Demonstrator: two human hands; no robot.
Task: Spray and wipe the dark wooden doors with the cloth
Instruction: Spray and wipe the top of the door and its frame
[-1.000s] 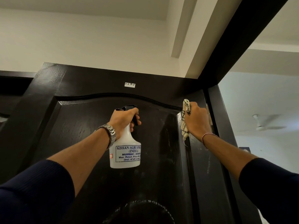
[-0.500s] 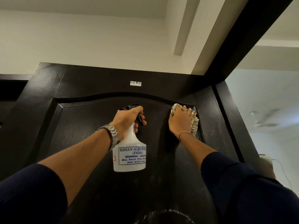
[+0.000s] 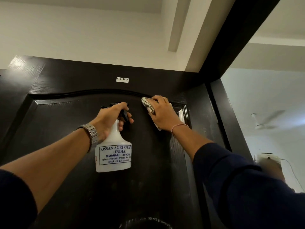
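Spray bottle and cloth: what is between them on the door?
Nothing: only bare dark door panel separates the spray bottle from the cloth, in the head view.

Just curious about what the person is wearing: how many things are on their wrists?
2. A metal watch sits on the left wrist, beside the spray bottle. A thin bracelet circles the right wrist, below the cloth. The sleeves could hide more.
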